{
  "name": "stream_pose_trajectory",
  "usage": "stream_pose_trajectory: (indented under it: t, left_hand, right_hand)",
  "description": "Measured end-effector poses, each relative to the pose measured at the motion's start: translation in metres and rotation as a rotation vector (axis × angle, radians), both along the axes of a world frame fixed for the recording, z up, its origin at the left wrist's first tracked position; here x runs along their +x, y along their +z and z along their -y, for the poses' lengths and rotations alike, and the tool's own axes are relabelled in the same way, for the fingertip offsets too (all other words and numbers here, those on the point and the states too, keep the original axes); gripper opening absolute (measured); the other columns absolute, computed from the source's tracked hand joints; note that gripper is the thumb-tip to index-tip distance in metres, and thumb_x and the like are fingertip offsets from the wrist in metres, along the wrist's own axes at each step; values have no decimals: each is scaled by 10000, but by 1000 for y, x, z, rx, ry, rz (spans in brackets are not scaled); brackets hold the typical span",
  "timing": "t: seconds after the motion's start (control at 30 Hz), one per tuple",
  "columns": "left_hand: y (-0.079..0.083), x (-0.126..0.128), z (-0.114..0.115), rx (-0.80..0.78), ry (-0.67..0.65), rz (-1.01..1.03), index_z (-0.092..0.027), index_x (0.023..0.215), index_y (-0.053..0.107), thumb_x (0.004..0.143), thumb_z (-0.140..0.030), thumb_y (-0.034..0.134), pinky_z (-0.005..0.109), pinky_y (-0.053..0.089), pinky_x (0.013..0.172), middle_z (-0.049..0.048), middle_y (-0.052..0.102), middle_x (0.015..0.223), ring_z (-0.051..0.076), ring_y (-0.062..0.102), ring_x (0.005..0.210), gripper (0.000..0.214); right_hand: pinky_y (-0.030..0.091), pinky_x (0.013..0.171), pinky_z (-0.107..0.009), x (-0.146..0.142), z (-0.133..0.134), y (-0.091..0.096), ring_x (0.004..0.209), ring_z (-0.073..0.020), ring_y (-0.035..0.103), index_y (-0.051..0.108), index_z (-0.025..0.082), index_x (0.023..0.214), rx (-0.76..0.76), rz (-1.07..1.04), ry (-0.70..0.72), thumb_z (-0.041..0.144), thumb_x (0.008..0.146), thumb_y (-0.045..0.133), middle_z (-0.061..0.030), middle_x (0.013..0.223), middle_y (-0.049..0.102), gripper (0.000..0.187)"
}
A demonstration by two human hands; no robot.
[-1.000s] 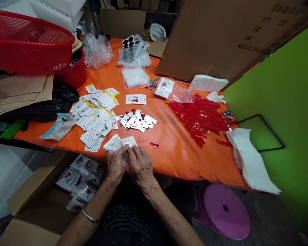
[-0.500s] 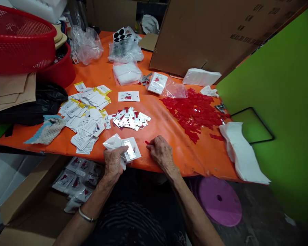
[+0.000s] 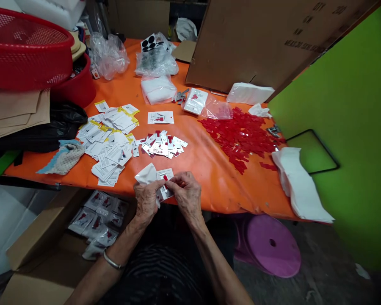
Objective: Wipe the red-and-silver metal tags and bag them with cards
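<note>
The left hand [image 3: 147,200] grips a white printed rectangular card [image 3: 169,173] and a translucent plastic bag [image 3: 147,174] at the orange-covered table's [image 3: 216,186] near edge, presumably for steadiness, while the right hand [image 3: 187,195] pinches a small flat red plastic piece [image 3: 165,177] (partly finger-hidden) over the card.

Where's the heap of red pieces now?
Head view, right of centre: the heap lies on the orange tabletop, beside a clear bag, beyond the right hand.

Clock from mid-view: orange worktop [image 3: 222,190]; held card [image 3: 169,172] white, red piece [image 3: 165,178], 7 o'clock; red heap [image 3: 241,137], 3; lime-green wall [image 3: 352,110], 3; purple stool [image 3: 269,254], 4; black garment [image 3: 161,262], pale stripes, 6; red basket [image 3: 25,63], 10; white sheet [image 3: 148,42], black dots, 11.
</note>
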State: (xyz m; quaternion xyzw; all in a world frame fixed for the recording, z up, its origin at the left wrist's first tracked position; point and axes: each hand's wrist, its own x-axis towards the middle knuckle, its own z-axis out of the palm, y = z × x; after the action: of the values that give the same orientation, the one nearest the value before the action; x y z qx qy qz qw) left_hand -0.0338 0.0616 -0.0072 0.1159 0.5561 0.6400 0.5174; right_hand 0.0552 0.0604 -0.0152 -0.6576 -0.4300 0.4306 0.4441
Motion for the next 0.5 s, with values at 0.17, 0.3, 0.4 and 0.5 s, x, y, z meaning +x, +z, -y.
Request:
stream_pose_trajectory:
  t: [0.17,0.3,0.4,0.5]
  left_hand:
    - [2,2,2,37,-3,73,-126,550,566,436,-83,718,234,467,493,-39,593,519,108,542,455,195]
    - [4,2,-1,43,-55,165,-114,588,600,429,-81,742,247,479,495,-9,633,557,139,583,478,216]
    - [6,-7,-12,-43,-93,307,-107,658,615,495,-96,726,290,510,525,26,650,577,162,603,489,197]
    - [9,-25,-27,-135,-84,494,-118,635,579,627,-120,645,315,519,525,43,633,550,160,590,467,66]
  right_hand:
    - [478,625,-280,6,-2,-4,695,-168,586,655,151,840,-126,-221,52,346,550,720,-25,758,648,356]
    - [419,494,-226,8,-5,7,493,-107,508,630,140,587,-119,-268,93,334,607,669,32,503,566,199]
    - [415,441,-203,16,-8,25,444,-90,492,586,151,532,-13,-171,-49,325,590,681,41,469,552,206]
    - [384,331,-191,28,-3,44,348,-87,474,562,159,548,-48,-238,-34,373,594,683,44,435,543,250]
